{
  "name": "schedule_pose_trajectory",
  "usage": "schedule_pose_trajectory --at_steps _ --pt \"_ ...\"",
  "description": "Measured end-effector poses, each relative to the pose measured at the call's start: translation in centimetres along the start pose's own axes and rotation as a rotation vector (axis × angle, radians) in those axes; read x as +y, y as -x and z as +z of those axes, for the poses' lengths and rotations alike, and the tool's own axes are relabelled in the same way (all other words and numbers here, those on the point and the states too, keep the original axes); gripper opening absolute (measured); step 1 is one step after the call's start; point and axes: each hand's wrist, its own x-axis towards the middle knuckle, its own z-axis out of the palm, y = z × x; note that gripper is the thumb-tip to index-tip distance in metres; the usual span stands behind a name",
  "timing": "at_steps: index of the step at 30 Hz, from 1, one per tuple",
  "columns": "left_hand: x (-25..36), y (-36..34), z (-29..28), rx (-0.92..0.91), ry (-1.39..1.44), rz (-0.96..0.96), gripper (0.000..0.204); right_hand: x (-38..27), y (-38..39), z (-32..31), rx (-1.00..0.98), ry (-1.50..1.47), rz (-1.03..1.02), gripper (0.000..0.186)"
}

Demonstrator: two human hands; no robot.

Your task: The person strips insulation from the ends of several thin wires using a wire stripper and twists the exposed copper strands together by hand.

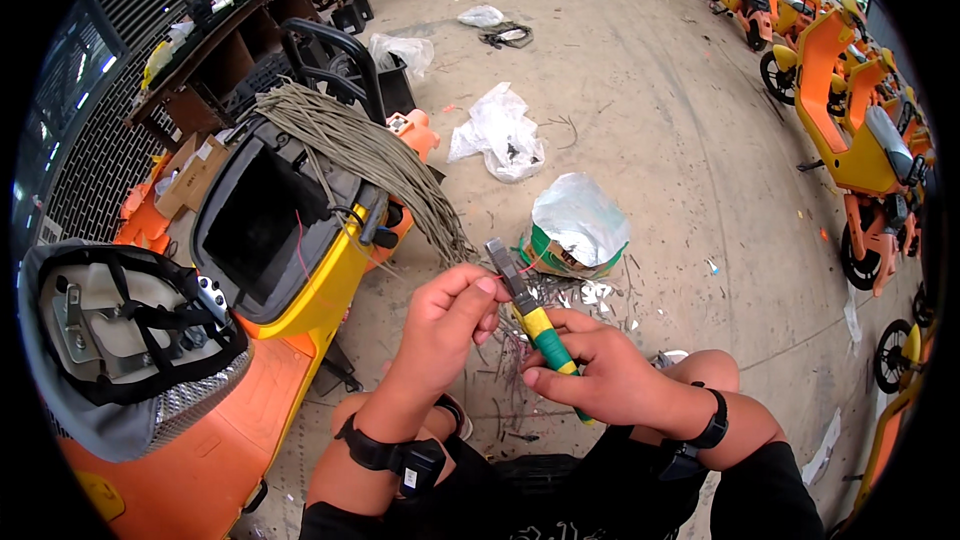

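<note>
My right hand (pixel 612 372) is wrapped round the green-and-yellow handles of a pair of wire strippers (pixel 538 324). Their grey head points up and away, slightly left. Close beside that head, my left hand (pixel 440 328) is closed in a pinch on a thin red wire (pixel 533 266), which shows by the jaws. Whether the jaws grip the wire is too small to tell. Left of my hands, a bundle of long grey-brown cables (pixel 370 155) drapes over an open scooter body with a dark storage bin (pixel 265 200).
An open bag-lined box (pixel 575 225) stands beyond my hands, with white scraps and wire bits around it. A crumpled white plastic bag (pixel 500 135) lies farther off. An upturned scooter seat (pixel 130 340) is at left. Orange-and-yellow scooters (pixel 840 130) line the right side.
</note>
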Motion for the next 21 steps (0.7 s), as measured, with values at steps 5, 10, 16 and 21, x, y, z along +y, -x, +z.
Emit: schedule_pose_trajectory --at_steps 5,10,16,21 --pt "-0.1 0.0 -0.1 -0.007 -0.007 0.009 0.022 -0.2 0.0 0.0 0.024 0.043 -0.032 0.024" --pt "-0.3 -0.1 0.2 0.013 0.006 0.012 0.022 -0.1 0.1 -0.1 0.029 0.058 -0.058 0.024" --pt "-0.4 -0.1 0.0 0.006 0.022 0.004 0.022 -0.9 -0.1 -0.2 0.001 0.005 0.040 0.023" --pt "-0.1 -0.1 0.2 0.019 -0.011 -0.017 0.022 -0.5 -0.2 -0.4 0.012 0.054 -0.037 0.022"
